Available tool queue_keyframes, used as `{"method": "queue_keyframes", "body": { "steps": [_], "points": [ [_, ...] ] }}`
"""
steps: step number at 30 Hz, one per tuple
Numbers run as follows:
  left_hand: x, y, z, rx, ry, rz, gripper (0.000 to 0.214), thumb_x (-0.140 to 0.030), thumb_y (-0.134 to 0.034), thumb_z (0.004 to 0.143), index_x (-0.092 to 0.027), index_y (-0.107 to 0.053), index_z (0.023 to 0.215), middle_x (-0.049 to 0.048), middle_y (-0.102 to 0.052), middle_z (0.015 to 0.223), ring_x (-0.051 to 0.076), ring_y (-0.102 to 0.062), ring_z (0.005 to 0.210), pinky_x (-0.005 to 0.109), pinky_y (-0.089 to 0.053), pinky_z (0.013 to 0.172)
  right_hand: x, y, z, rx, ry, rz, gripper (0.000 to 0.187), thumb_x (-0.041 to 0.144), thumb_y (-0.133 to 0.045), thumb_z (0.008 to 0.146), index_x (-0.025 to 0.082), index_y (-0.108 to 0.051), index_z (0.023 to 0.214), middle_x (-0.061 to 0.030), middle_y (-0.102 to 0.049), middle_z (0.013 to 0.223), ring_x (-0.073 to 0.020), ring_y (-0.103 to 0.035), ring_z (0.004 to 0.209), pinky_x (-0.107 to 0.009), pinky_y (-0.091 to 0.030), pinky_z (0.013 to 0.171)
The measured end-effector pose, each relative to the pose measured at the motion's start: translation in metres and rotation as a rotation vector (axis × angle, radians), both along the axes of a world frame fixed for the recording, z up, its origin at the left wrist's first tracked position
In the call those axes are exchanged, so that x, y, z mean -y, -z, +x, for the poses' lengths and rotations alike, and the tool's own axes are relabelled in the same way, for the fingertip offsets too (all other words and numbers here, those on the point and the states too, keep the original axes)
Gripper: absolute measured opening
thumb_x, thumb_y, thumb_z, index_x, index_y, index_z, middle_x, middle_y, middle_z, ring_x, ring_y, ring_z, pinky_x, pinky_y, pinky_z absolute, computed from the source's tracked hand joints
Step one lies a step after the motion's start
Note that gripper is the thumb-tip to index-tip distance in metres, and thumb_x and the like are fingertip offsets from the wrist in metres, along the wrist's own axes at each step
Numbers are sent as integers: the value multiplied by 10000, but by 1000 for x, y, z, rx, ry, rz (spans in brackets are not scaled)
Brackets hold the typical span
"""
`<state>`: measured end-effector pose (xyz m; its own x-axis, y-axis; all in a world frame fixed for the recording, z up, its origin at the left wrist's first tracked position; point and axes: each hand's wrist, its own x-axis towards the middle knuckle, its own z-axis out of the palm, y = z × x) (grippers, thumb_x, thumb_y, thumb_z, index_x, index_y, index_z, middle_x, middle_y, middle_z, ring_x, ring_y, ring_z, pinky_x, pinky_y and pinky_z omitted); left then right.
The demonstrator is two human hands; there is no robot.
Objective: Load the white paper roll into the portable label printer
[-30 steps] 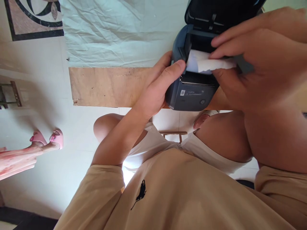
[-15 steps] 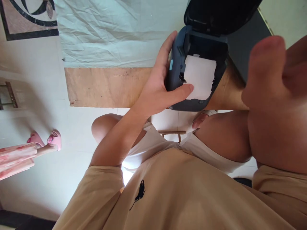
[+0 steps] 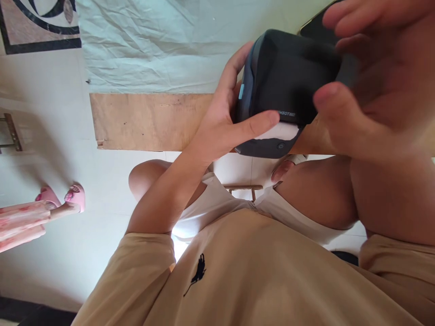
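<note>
A dark label printer [image 3: 288,74] sits over the table's front edge, its black lid lowered over the top. White paper [image 3: 282,131] sticks out from under the lid's front edge, above a small round power button. My left hand [image 3: 234,113] grips the printer's left side, thumb lying across the front over the paper and fingers wrapped behind. My right hand [image 3: 377,90] is at the printer's right side, fingers spread and thumb apart, blurred by motion. Whether it touches the lid I cannot tell.
The table has a wooden front edge [image 3: 152,121] and a pale wrinkled cloth [image 3: 152,45]. Behind the right hand lies a dark flat object [image 3: 317,22], partly hidden. On the left, a person in pink slippers [image 3: 78,197] stands on the tiled floor.
The printer's lid, raised before, has come down over the paper compartment. My right hand has moved up and left to the printer's side. The left hand keeps its grip.
</note>
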<state>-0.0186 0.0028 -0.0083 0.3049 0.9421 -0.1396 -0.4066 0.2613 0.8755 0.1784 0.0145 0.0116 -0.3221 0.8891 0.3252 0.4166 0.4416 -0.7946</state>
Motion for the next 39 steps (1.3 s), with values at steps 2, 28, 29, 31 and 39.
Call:
{"method": "queue_keyframes", "body": {
  "steps": [2, 28, 29, 31, 39],
  "points": [
    [1, -4, -2, -20, -6, -36, 394, -164, -793, 682, -261, -628, 1027, -1, -700, 1032, 205, -673, 1034, 257, -556, 799, 1, 1, -2, 119, -110, 124, 474, 396, -461, 884, 104, -452, 1258, -17, -434, 1299, -20, -453, 1278, -174, -421, 1109],
    [-7, 9, 10, 152, -60, 46, 262, -259, -604, 799, -267, -539, 1053, -16, -658, 904, 217, -709, 1097, 255, -571, 667, 7, 14, -12, 93, -69, 97, 572, 426, -426, 927, 48, -331, 1345, -48, -346, 1330, 27, -362, 1294, -38, -374, 1192],
    [-8, 10, 11, 188, -55, 43, 263, -279, -599, 804, -264, -532, 1059, -5, -675, 951, 235, -684, 1185, 257, -584, 661, 7, 16, -11, 101, -56, 111, 564, 437, -415, 931, 60, -333, 1343, -44, -343, 1333, 8, -345, 1332, -67, -328, 1264],
    [-10, 13, 13, 242, -56, 50, 245, -332, -643, 790, -266, -539, 1002, 5, -702, 1032, 245, -646, 1268, 255, -600, 646, 9, 18, -8, 120, -45, 125, 564, 456, -398, 936, 75, -334, 1346, -44, -337, 1341, -20, -316, 1379, -91, -284, 1313],
    [3, -7, 20, 209, -148, -49, 200, -275, -493, 902, -218, -616, 1049, 9, -708, 1121, 216, -615, 1315, 320, -616, 962, -5, -25, -13, 572, -21, -7, 611, 511, -334, 891, 156, -436, 1377, 27, -375, 1352, -30, -394, 1297, -155, -356, 1171]
  ]
}}
